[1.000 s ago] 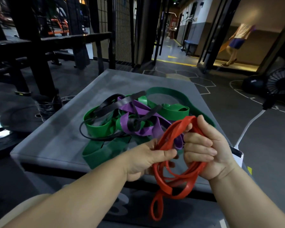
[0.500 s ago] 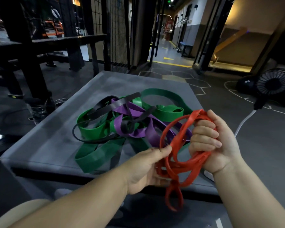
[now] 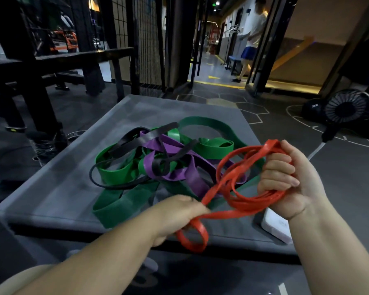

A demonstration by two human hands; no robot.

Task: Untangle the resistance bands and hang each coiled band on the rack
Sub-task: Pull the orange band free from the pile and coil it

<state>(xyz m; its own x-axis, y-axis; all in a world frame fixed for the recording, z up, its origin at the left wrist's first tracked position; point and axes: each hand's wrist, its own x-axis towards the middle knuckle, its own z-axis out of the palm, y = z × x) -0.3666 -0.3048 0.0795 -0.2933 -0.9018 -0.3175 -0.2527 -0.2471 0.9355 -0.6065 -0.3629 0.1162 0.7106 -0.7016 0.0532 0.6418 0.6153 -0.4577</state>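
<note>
A red resistance band point(image 3: 239, 184) is gathered in several loops over the near right corner of a grey padded box point(image 3: 58, 194). My right hand point(image 3: 285, 179) grips the bundle of loops on its right side. My left hand point(image 3: 179, 213) grips a strand of the same band lower down, and one red loop hangs below it over the box edge. Behind them a tangle lies on the box: a wide green band point(image 3: 119, 173), a purple band point(image 3: 179, 167) and a thin black band point(image 3: 136, 139) twisted through each other.
A white device point(image 3: 277, 226) lies at the box's right corner under my right wrist. A black fan point(image 3: 347, 107) and a dark ball stand on the floor at right. Black metal frames point(image 3: 30, 81) and mesh stand at left and behind. A person walks in the far corridor.
My hands have drawn apart, stretching the red band between them. My left hand has slid down and left along a strand, and the hanging loop is shorter. The tangle on the box lies unchanged.
</note>
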